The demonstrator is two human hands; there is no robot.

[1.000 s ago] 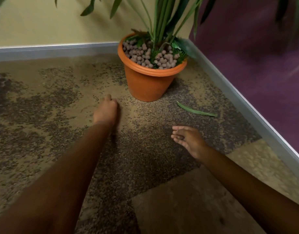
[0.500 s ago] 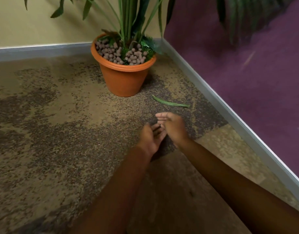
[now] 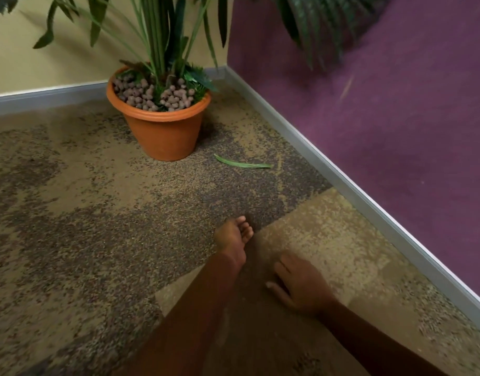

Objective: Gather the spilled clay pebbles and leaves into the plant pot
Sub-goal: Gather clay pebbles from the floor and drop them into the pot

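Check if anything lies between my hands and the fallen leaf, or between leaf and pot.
Nothing visible does. The leaf lies beside the pot, and only bare carpet separates it from the left hand and right hand.

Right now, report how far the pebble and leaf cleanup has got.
Done: clay pebbles fill the terracotta pot, and none show plainly loose on the speckled carpet. In hand: the left hand has curled fingers; whether it holds anything is hidden. The right hand is open, low over the carpet. Left: one green leaf lies on the carpet right of the pot, untouched.
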